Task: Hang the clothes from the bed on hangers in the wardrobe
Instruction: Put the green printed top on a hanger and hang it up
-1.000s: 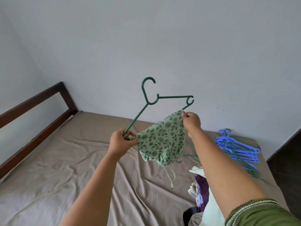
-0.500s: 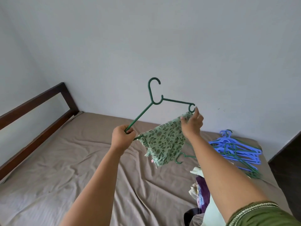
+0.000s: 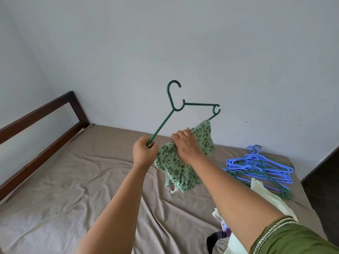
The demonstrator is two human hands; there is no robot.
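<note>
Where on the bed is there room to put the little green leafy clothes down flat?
The wide stretch of bare brown bedsheet between the dark wooden bed frame and the person's arms is free. The right side is crowded: a pile of blue and green plastic hangers near the wall, and a heap of pale and purple clothes beside the right arm.

Both arms raised out in front, hands close together.
The left hand [image 3: 145, 153] is curled into a fist around a thin rod, knuckles up. The right hand [image 3: 186, 145] lies palm-down, fingers bent and gripping cloth, just beside the left; a green sleeve [image 3: 293, 239] covers the right upper arm.
</note>
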